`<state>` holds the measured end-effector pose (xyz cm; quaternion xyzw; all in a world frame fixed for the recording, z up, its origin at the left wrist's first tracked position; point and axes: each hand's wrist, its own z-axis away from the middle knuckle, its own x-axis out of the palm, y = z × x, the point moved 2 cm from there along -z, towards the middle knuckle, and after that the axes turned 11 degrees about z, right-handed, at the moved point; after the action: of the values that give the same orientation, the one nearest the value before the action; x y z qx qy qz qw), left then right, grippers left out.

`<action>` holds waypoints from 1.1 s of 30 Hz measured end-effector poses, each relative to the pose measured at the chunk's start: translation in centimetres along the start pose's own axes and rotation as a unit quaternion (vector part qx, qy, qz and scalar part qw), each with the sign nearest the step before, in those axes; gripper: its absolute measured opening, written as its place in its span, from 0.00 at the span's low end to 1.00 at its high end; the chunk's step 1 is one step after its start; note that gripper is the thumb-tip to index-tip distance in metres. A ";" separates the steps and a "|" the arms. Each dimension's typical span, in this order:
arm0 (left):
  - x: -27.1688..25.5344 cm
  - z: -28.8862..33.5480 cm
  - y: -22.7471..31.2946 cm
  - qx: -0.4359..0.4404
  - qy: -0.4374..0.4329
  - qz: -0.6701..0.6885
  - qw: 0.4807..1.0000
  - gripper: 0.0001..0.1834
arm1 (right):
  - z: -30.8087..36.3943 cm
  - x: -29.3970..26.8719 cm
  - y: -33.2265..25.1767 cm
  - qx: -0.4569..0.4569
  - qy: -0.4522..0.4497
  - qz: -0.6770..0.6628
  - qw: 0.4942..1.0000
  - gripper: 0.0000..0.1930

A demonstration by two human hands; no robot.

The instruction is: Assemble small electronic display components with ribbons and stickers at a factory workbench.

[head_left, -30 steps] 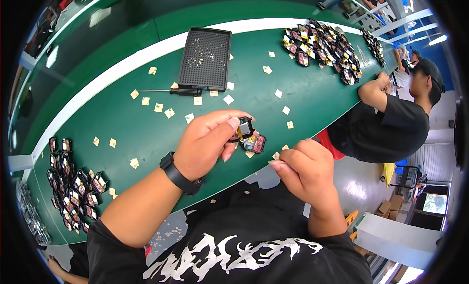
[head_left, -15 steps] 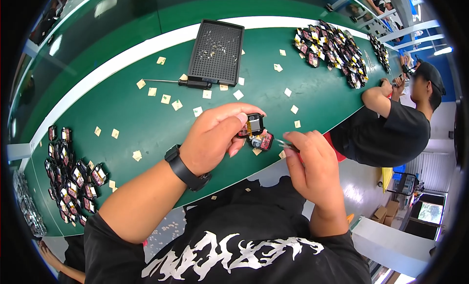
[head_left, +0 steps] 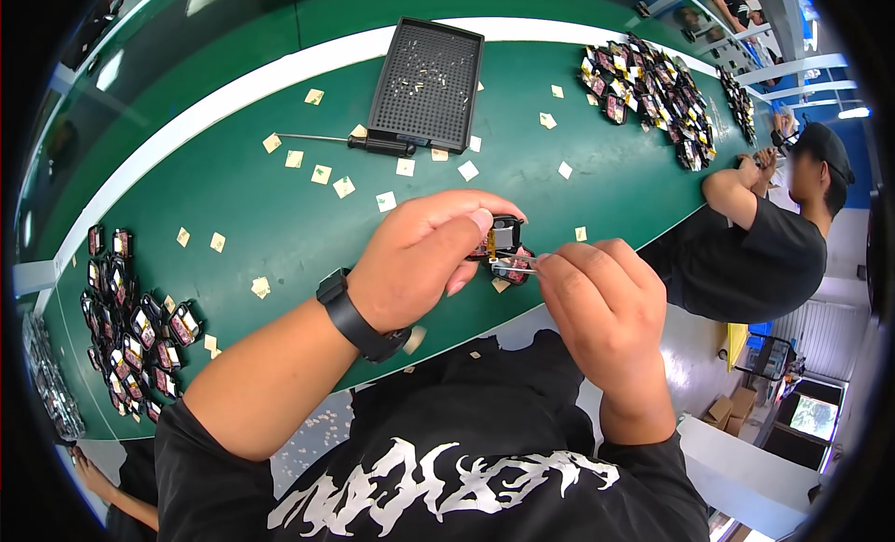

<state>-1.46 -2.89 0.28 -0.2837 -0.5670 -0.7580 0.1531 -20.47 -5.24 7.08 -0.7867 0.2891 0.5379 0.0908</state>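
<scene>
Over the near part of the table, my left hand (head_left: 419, 253) grips a small black device housing (head_left: 506, 233), thumb on top and fingers curled round it. A grey block and a strip of yellow tape show inside the housing. Just below it sits a second open half with a reddish circuit board (head_left: 516, 266), close against the first; how the two join is hard to see. My right hand (head_left: 606, 304) pinches metal tweezers (head_left: 518, 268), and their tips reach in between the two pieces.
A black perforated tray (head_left: 429, 81) with tiny bits stands behind, a screwdriver (head_left: 382, 145) at its front edge. Piles of similar devices lie left (head_left: 130, 337) and far right (head_left: 653, 95). Pale paper squares (head_left: 321, 174) are scattered about. A co-worker (head_left: 746, 234) sits at the right.
My right hand has moved in leftward, bringing the tweezers from beside the device to its two pieces. A blurred pale scrap now shows beside my left wrist. The view has shifted slightly.
</scene>
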 end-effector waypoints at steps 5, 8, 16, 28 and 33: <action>-0.1 -0.1 -0.3 -0.002 0.004 -0.034 0.999 0.22 | -0.2 0.7 -0.2 -0.014 0.003 -0.009 1.000 0.12; -0.2 -0.1 -0.3 0.010 -0.003 -0.051 0.999 0.22 | -0.3 0.9 -0.5 -0.023 0.012 -0.005 1.000 0.13; -0.2 -0.2 -0.5 0.027 -0.003 -0.065 0.998 0.21 | -0.1 1.0 -0.5 -0.037 0.016 -0.002 0.999 0.14; 0.2 -0.1 0.1 -0.004 0.023 -0.009 1.000 0.19 | -0.1 0.6 -0.5 -0.047 0.001 -0.021 0.999 0.15; 0.1 -0.1 0.2 0.009 0.016 -0.029 0.999 0.19 | 0.1 0.8 -0.4 -0.043 0.025 -0.039 0.998 0.15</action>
<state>-1.48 -3.01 0.47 -0.2533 -0.5793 -0.7615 0.1430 -20.11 -5.12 6.24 -0.8140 0.2367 0.5257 0.0707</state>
